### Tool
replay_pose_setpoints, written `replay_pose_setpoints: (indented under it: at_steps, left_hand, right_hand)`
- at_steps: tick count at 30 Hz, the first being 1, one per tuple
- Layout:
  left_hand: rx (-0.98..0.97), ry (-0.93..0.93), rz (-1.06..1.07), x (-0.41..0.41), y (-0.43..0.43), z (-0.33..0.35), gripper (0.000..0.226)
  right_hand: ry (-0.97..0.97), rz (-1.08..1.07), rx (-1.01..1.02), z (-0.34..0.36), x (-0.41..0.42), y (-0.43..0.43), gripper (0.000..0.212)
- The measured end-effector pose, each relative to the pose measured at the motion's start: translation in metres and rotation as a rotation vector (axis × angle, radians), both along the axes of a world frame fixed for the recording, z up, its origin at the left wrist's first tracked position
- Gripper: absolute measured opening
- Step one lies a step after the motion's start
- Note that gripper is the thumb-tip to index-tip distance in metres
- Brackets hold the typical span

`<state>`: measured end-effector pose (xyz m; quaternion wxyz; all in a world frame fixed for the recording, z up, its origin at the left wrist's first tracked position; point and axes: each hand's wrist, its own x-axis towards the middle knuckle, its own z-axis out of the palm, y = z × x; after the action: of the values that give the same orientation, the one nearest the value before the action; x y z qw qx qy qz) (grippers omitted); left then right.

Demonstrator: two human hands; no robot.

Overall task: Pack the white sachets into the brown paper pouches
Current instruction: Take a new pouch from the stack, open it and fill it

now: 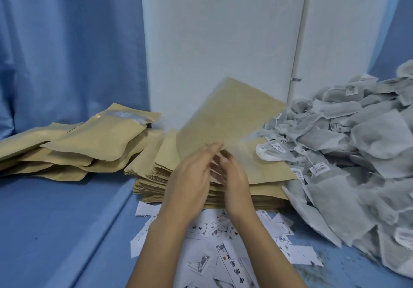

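Raised pouch [228, 118]: a flat, matte brown paper rectangle held above the bench [55, 220]. It is tilted, with one corner uppermost and its long axis rising from the hands up and slightly right toward the far wall. The left hand [192, 173] lays nearly straight fingers on its lower edge, while the right hand [233, 176] pinches that edge with curled fingers; both are motion-blurred. Directly beneath is a stack of flat pouches [263, 176]. Plump filled pouches [96, 138] lie at left, and a heap of crumpled, fibrous white sachets [357, 144] at right.
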<state>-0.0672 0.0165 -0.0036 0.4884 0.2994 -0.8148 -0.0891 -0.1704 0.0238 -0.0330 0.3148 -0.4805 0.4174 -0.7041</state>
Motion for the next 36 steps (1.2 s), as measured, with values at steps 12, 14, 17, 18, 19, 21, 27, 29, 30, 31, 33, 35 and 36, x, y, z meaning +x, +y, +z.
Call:
replay_pose_setpoints:
  at_steps: [12, 14, 17, 18, 19, 21, 27, 29, 30, 31, 33, 35, 36]
  left_hand:
    - [0.112, -0.526, 0.163, -0.017, -0.003, -0.014, 0.036]
    - [0.152, -0.479, 0.16, -0.015, -0.002, -0.013, 0.033]
    - [0.25, -0.386, 0.104, -0.013, -0.003, -0.013, 0.032]
    - [0.308, -0.333, 0.067, -0.013, -0.004, -0.014, 0.033]
    - [0.365, -0.272, 0.038, -0.012, -0.004, -0.014, 0.033]
    - [0.438, -0.171, 0.022, -0.011, -0.005, -0.014, 0.031]
    - [0.489, -0.026, 0.056, -0.011, -0.007, -0.012, 0.025]
    - [0.413, -0.084, 0.098, -0.009, -0.007, -0.013, 0.024]
    - [0.352, -0.144, 0.13, -0.009, -0.007, -0.014, 0.024]
    - [0.289, -0.208, 0.158, -0.008, -0.007, -0.014, 0.024]
    - [0.202, -0.287, 0.189, -0.009, -0.005, -0.013, 0.025]
    - [0.154, -0.307, 0.232, -0.011, -0.004, -0.014, 0.029]
    - [0.14, -0.291, 0.261, -0.011, -0.004, -0.014, 0.031]
  right_hand:
    - [-0.891, 0.257, 0.27, 0.007, -0.004, 0.005, 0.029]
    - [-0.894, 0.335, 0.274, 0.006, -0.008, 0.004, 0.027]
    - [-0.776, 0.425, 0.292, 0.006, -0.012, 0.004, 0.031]
    - [-0.739, 0.432, 0.299, 0.006, -0.013, 0.005, 0.034]
    - [-0.704, 0.429, 0.302, 0.007, -0.014, 0.005, 0.035]
    - [-0.665, 0.416, 0.298, 0.008, -0.015, 0.006, 0.041]
    - [-0.577, 0.423, 0.304, 0.008, -0.019, 0.007, 0.027]
    - [-0.538, 0.396, 0.29, 0.007, -0.018, 0.006, 0.025]
    - [-0.528, 0.388, 0.275, 0.007, -0.017, 0.006, 0.025]
    - [-0.53, 0.386, 0.259, 0.008, -0.016, 0.006, 0.025]
    - [-0.518, 0.383, 0.246, 0.008, -0.015, 0.006, 0.025]
    - [-0.461, 0.374, 0.265, 0.009, -0.012, 0.006, 0.026]
    - [-0.441, 0.375, 0.273, 0.01, -0.01, 0.007, 0.027]
